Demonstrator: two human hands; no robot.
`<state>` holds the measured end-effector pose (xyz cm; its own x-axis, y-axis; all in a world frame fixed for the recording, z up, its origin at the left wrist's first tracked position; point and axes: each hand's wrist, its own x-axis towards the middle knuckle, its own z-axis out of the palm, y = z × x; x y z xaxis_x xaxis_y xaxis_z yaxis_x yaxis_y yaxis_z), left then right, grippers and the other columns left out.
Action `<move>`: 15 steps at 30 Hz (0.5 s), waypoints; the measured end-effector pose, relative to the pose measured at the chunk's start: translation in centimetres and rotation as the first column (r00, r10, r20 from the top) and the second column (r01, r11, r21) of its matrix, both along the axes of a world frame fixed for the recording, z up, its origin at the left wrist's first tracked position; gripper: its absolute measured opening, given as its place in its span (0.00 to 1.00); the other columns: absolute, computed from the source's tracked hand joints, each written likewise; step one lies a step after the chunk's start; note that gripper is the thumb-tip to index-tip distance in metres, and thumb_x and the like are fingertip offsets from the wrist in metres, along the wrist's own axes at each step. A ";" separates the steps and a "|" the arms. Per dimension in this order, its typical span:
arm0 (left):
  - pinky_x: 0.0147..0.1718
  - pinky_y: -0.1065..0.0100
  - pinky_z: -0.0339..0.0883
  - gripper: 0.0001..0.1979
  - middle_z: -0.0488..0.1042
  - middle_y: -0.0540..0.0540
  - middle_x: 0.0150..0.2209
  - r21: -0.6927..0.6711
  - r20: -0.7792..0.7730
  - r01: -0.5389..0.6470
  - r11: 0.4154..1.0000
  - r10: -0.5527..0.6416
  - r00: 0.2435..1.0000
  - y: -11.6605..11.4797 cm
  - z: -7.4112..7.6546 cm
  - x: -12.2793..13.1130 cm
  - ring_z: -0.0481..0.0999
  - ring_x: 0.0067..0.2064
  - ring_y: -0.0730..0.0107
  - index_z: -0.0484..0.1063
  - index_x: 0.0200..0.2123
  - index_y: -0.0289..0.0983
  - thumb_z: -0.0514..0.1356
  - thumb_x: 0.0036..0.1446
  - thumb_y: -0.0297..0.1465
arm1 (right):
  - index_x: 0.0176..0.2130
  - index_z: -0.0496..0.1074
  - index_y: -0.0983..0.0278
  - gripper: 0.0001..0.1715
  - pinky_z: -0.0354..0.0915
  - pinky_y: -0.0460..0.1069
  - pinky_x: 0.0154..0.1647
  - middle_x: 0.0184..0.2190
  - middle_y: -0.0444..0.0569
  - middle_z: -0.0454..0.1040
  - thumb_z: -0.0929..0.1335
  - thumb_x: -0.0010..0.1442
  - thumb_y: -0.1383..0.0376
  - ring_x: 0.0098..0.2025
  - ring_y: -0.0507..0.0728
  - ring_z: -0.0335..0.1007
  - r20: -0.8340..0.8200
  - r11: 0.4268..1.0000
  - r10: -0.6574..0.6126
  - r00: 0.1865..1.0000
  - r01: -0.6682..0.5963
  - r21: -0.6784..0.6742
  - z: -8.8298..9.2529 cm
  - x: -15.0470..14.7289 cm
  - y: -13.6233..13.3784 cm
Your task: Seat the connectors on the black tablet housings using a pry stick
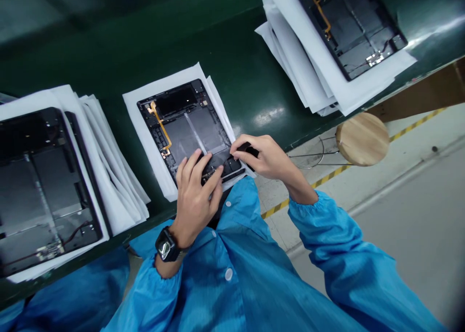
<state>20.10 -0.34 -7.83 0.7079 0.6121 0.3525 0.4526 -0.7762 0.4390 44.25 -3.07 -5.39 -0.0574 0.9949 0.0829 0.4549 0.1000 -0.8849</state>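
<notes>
1. Thumb and forefinger of the right hand (267, 158) are pressed together at the tips, at the lower right edge of an uncovered tablet housing (209, 121); whether something thin sits between them is too small to tell.
2. A pull from this pinch, if it does hold a fine wire or strip, could crease it or drag it loose; a slip could scrape the parts along that edge.
3. The left hand (196, 194) lies palm down with its fingers spread, fingertips touching the housing's lower end and hiding part of what is there. It seems to grip nothing; pressing too hard could mark small parts beneath.
4. Inside the housing, an orange flex cable (160, 124) runs along the left side and a pale strip (194, 133) down the middle. A brush from a finger could snag either.
5. Beneath the housing are white sheets (155, 158), on the near edge of a green bench (247, 80). Loose sheets could slide, and the housing with them, if the hands push unevenly.
6. Farther out, a second housing (22, 182) lies to the left and a third housing (337, 22) to the upper right, both on sheets; a wooden stool (363, 138) stands beyond the bench edge.
</notes>
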 end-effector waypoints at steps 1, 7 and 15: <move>0.69 0.34 0.55 0.21 0.69 0.35 0.67 0.003 0.003 -0.005 1.000 0.005 1.000 -0.2 0.0 -0.1 0.58 0.75 0.45 0.72 0.59 0.43 0.61 0.65 0.23 | 0.41 0.75 0.62 0.05 0.68 0.48 0.44 0.39 0.46 0.82 0.68 0.69 0.67 0.40 0.53 0.77 -0.011 1.000 -0.014 1.000 0.014 -0.006 0.0 -0.1 -0.1; 0.69 0.34 0.56 0.21 0.70 0.35 0.66 0.015 0.024 -0.023 1.000 0.022 0.999 -1.0 -0.1 -0.9 0.59 0.75 0.45 0.73 0.58 0.43 0.62 0.64 0.23 | 0.41 0.76 0.63 0.05 0.67 0.48 0.38 0.35 0.46 0.81 0.68 0.68 0.66 0.35 0.53 0.75 0.060 0.994 -0.112 0.992 0.112 0.009 0.1 -0.9 -0.4; 0.69 0.34 0.56 0.22 0.70 0.32 0.65 0.011 -0.001 -0.047 0.999 0.047 0.999 -1.9 -0.6 -1.9 0.58 0.74 0.44 0.73 0.60 0.39 0.62 0.63 0.21 | 0.41 0.76 0.64 0.05 0.67 0.47 0.35 0.33 0.45 0.80 0.68 0.69 0.66 0.33 0.52 0.75 0.097 0.983 -0.174 0.980 0.167 0.076 -0.2 -1.2 -0.7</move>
